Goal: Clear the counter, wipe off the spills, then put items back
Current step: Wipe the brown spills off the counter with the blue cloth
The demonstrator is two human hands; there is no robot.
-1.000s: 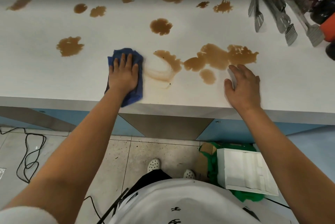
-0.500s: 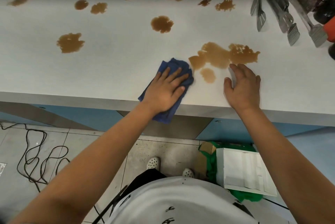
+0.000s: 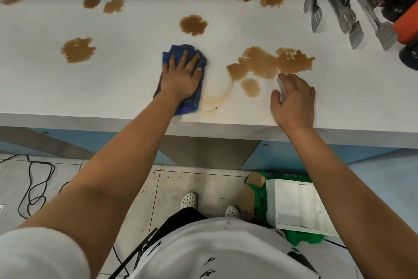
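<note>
Now the left hand (image 3: pixel 181 77) lies flat, fingers spread, pressing the blue cloth (image 3: pixel 183 57) on the white counter (image 3: pixel 45 80). Right of the cloth sits a big brown spill (image 3: pixel 269 64). Farther right, the right hand (image 3: pixel 294 100) rests on the counter, fingers loose, holding nothing.

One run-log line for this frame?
stage: wiping | left hand: presses blue cloth | right hand: resting on counter | large spill: unwiped
</note>
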